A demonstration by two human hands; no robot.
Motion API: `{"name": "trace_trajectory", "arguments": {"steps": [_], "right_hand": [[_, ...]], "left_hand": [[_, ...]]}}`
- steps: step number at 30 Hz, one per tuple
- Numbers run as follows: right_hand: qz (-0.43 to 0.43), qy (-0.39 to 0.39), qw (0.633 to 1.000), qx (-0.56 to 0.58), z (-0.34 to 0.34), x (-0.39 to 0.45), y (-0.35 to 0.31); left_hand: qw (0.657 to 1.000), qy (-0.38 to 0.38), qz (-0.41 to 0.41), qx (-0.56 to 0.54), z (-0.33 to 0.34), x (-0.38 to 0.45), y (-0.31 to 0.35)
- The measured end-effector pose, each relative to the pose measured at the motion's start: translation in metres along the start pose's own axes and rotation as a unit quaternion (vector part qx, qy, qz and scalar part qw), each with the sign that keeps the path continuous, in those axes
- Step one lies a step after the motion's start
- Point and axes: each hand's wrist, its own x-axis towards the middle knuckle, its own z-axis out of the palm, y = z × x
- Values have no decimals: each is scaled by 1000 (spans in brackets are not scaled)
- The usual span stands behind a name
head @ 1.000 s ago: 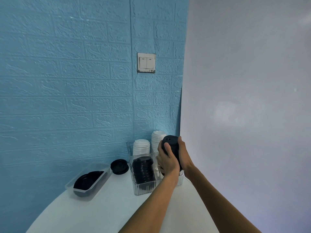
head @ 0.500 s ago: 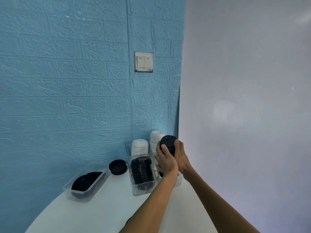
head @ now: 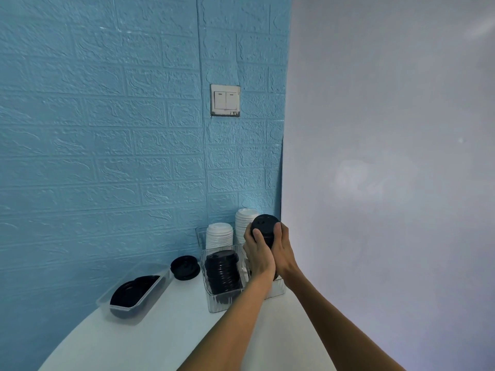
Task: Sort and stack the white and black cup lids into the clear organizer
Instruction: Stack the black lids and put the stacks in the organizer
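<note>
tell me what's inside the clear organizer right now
The clear plastic organizer holds a black lid stack front left and two white lid stacks behind. Both hands grip another black lid stack, covering the front right compartment.

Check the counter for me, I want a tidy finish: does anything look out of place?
Yes. One black lid lies loose on the counter, between the clear tray and the clear organizer, outside both. Nothing looks spilled or damaged.
</note>
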Motion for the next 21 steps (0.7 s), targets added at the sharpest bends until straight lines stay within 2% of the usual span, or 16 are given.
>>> {"name": "trace_trajectory", "arguments": {"steps": [7,11,15,21], "right_hand": [[25,-27,999,33,-8,-2,-3],[30,-27,999,19,-7,-4,4],[26,-18,999,-6,-1,-4,9],[28,-19,999,-32,1,-8,11]], "left_hand": [[999,-6,-14,39,3,-1,0],[988,-4,13,155,-2,1,-6],[990,-2,28,136,-16,4,-19],[990,-52,19,127,-29,9,-25]]}}
